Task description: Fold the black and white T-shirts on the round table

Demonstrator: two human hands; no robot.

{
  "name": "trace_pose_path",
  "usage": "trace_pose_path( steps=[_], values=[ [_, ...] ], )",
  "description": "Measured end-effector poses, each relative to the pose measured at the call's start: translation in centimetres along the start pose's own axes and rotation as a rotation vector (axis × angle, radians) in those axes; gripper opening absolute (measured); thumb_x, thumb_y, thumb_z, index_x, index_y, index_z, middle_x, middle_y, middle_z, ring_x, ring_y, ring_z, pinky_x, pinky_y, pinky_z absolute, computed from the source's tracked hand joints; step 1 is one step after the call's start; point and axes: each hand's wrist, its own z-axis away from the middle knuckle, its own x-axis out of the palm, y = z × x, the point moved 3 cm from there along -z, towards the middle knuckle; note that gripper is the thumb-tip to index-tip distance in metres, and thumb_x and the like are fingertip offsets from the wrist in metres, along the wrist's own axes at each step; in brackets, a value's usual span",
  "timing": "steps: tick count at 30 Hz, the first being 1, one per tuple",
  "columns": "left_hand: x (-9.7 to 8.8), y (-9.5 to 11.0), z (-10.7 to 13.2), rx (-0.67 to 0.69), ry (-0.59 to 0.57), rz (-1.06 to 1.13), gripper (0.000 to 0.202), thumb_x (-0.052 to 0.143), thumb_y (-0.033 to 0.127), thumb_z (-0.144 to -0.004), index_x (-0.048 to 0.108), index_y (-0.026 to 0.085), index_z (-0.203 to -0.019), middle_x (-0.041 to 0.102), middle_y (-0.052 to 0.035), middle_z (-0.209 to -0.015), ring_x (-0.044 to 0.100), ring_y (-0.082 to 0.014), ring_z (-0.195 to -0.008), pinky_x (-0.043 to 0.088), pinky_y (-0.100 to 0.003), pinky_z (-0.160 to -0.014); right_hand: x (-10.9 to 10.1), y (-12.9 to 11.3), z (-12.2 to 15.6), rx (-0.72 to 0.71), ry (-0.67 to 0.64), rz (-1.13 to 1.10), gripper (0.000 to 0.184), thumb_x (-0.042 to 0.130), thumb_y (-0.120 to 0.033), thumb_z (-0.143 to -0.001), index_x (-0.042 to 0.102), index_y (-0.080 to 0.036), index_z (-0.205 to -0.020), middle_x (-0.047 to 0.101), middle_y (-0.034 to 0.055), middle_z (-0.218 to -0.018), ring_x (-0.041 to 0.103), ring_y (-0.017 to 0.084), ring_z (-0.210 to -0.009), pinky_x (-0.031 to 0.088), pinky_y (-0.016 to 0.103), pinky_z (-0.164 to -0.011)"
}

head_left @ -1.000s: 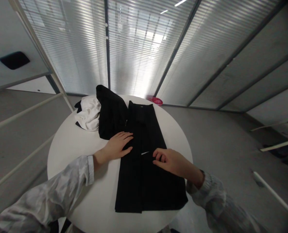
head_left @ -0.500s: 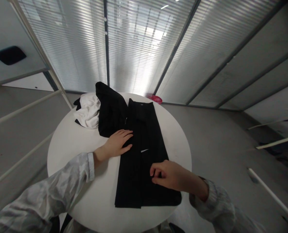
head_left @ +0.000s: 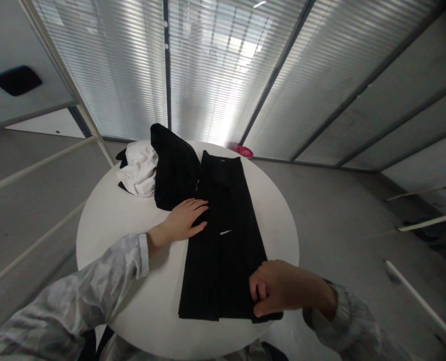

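Black garment [head_left: 232, 271] lies on a round white table [head_left: 143, 306], lower right corner at the rim.
Hands apart: left hand [head_left: 187, 220] flat on it, right hand [head_left: 275, 286] curled at its edge, grip unclear; tabletop widest leftward, blinds [head_left: 207, 95] beyond.

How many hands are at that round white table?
2. The left hand lies across the left edge of the flat black garment; the right hand curls at its near right corner. No others show.

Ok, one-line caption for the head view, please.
Left hand on a black garment, right hand gripping its near right edge, on a round white table.
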Motion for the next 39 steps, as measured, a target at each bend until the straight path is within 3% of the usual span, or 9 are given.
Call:
trace_pose_path(
  steps=[7,11,15,19,24,26,29,35,39],
  values=[
    [0.0,0.0,-0.1,0.007,-0.007,-0.006,0.051,0.057,0.045,-0.109,0.059,0.022,-0.155,0.056,-0.0119,-0.166,0.054,-0.0299,-0.153,0.035,-0.052,-0.135,0.3,0.2,-0.8,-0.126,-0.146,-0.271,0.025,0.077,-0.041,-0.089,0.082,-0.025,-0.106,0.083,-0.0006,-0.085,0.076,0.016,-0.07,0.05,0.022,-0.063],
    [-0.1,0.1,-0.1,0.007,-0.019,-0.009,0.051,0.056,0.045,-0.109,0.059,0.021,-0.154,0.056,-0.0126,-0.166,0.055,-0.0301,-0.153,0.035,-0.053,-0.134,-3.6,2.6,-3.1,-0.124,0.288,-0.157,0.026,0.067,-0.044,-0.099,0.079,-0.025,-0.113,0.082,0.003,-0.094,0.076,0.019,-0.079,0.057,0.028,-0.072],
    [-0.1,0.1,-0.1,0.009,-0.013,-0.018,0.051,0.056,0.045,-0.109,0.059,0.021,-0.153,0.056,-0.0127,-0.166,0.055,-0.03,-0.152,0.035,-0.053,-0.134,-6.4,4.9,-6.4,-0.18,0.856,0.054,0.049,0.062,-0.05,-0.103,0.065,-0.028,-0.147,0.068,0.0131,-0.15,0.065,0.033,-0.138,0.054,0.051,-0.115],
    [0.0,0.1,0.0,0.004,-0.009,-0.021,0.051,0.057,0.045,-0.108,0.059,0.021,-0.154,0.057,-0.0123,-0.165,0.056,-0.0297,-0.151,0.036,-0.051,-0.134,-6.9,6.0,-9.7,-0.175,0.959,0.253,0.065,0.056,-0.053,-0.108,0.047,-0.025,-0.166,0.04,0.0144,-0.177,0.038,0.037,-0.163,0.032,0.063,-0.133],
    [0.0,0.0,-0.1,-0.002,0.006,-0.004,0.052,0.059,0.046,-0.106,0.059,0.024,-0.153,0.058,-0.0116,-0.164,0.057,-0.0302,-0.15,0.038,-0.053,-0.133,-11.8,5.3,-12.5,-0.101,1.054,0.28,0.044,0.054,-0.053,-0.109,0.069,-0.024,-0.139,0.074,0.0137,-0.138,0.069,0.034,-0.13,0.038,0.06,-0.127],
    [-0.1,0.0,-0.1,0.0,0.005,-0.003,0.051,0.06,0.045,-0.106,0.06,0.024,-0.153,0.058,-0.0117,-0.164,0.057,-0.0305,-0.15,0.038,-0.054,-0.133,-14.8,4.6,-14.1,-0.059,1.094,0.228,0.043,0.06,-0.054,-0.107,0.069,-0.023,-0.135,0.077,0.0134,-0.126,0.072,0.033,-0.118,0.052,0.052,-0.113],
    [-0.1,0.0,0.0,0.001,0.007,-0.006,0.05,0.06,0.044,-0.106,0.061,0.023,-0.152,0.058,-0.0123,-0.164,0.056,-0.03,-0.151,0.038,-0.053,-0.133,-18.3,3.4,-17.2,-0.032,1.176,0.237,0.055,0.07,-0.057,-0.101,0.065,-0.02,-0.142,0.072,0.0165,-0.135,0.068,0.035,-0.123,0.054,0.048,-0.109],
    [0.0,-0.1,0.1,-0.001,0.018,-0.005,0.052,0.062,0.044,-0.106,0.059,0.023,-0.153,0.059,-0.0117,-0.163,0.056,-0.0285,-0.151,0.038,-0.051,-0.133,-19.6,2.8,-22.3,0.018,1.248,0.259,0.034,0.056,-0.043,-0.11,0.077,-0.022,-0.127,0.072,0.0157,-0.127,0.064,0.034,-0.123,0.053,0.046,-0.107],
    [0.2,-0.2,0.0,-0.002,0.02,-0.004,0.052,0.061,0.045,-0.106,0.059,0.023,-0.153,0.059,-0.012,-0.163,0.056,-0.0293,-0.151,0.039,-0.052,-0.133,-20.6,3.2,-23.0,0.009,1.374,0.106,0.041,0.045,-0.042,-0.113,0.079,-0.021,-0.122,0.075,0.0152,-0.122,0.067,0.032,-0.117,0.053,0.046,-0.108]
  ],
)
